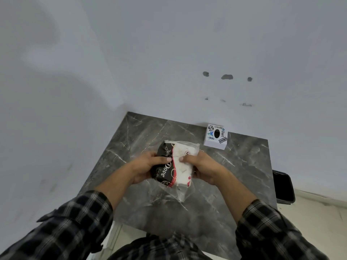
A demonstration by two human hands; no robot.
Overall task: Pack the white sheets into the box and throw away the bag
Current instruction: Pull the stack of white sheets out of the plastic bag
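Plain room corner, likely home or small office. Bare pale wall [169, 53] with patched drill holes [226, 77]. Dark marble-look tabletop [234, 175] pushed against it. Sticker-covered white box [216, 136] with coding slogans. Black bin [283, 186] on pale floor [319, 222] beside.

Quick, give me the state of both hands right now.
Left hand: closed on the black printed end of the plastic tissue bag.
Right hand: closed on the same bag's clear end, over the white sheets.
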